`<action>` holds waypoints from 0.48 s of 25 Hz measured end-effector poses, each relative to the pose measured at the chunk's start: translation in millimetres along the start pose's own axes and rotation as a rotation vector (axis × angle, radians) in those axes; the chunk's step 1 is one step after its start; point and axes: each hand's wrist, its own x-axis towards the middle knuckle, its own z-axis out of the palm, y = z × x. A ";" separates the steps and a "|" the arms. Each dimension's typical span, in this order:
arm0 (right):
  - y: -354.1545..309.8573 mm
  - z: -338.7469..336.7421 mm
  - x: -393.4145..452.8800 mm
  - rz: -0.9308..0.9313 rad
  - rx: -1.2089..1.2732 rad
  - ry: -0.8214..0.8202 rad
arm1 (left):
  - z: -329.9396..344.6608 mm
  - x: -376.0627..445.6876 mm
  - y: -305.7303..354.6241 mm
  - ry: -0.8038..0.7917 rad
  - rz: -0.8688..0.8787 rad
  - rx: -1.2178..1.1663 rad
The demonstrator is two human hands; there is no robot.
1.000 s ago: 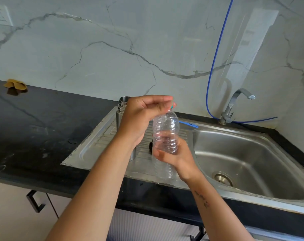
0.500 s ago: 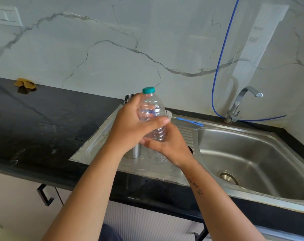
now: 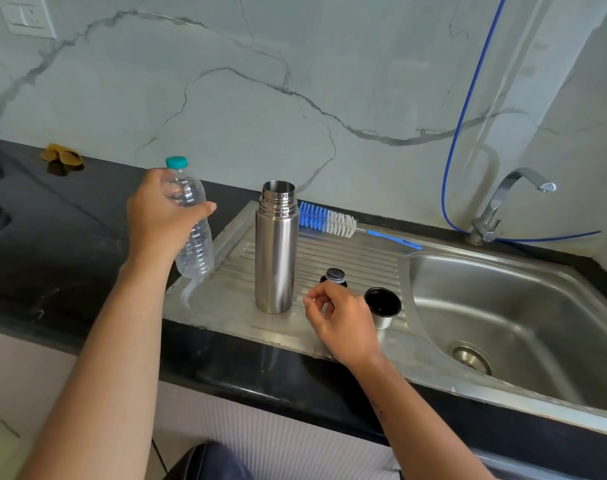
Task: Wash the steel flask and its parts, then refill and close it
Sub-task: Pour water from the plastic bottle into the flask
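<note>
A tan cloth (image 3: 62,156) lay far back on the black counter (image 3: 52,244) at the left; nearer the sink, the left hand (image 3: 160,216) was wrapped round a clear plastic bottle (image 3: 191,233) with a teal cap (image 3: 176,162), holding it tilted over the counter's edge beside the draining board (image 3: 357,261); to its right the steel flask (image 3: 276,247) stood upright and uncapped on the ribbed board, apart from both hands and roughly between them; behind it a blue-and-white bottle brush (image 3: 333,223) lay along the back rim; the flask's dark stopper (image 3: 334,276) sat just beyond the right hand (image 3: 340,323), whose fingers were loosely curled and held nothing, hovering low over the board; just right of that hand the steel cup lid (image 3: 383,305) rested mouth up; further right came the sink basin (image 3: 524,306) and the tap (image 3: 503,202), with a blue hose (image 3: 468,98) looping up the marble wall.
</note>
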 end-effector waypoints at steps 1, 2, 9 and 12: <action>1.6 0.9 0.4 -0.009 -0.010 0.014 | 6.2 10.0 -7.8 0.038 -0.007 0.003; 3.6 2.0 1.1 -0.013 -0.013 0.022 | 11.4 20.0 -15.4 0.076 -0.008 0.008; 12.6 9.1 2.9 -0.012 -0.047 0.028 | 32.4 62.8 -49.9 0.177 -0.027 0.072; 12.7 10.7 3.0 0.005 -0.064 0.042 | 39.7 64.4 -55.7 0.144 -0.022 0.078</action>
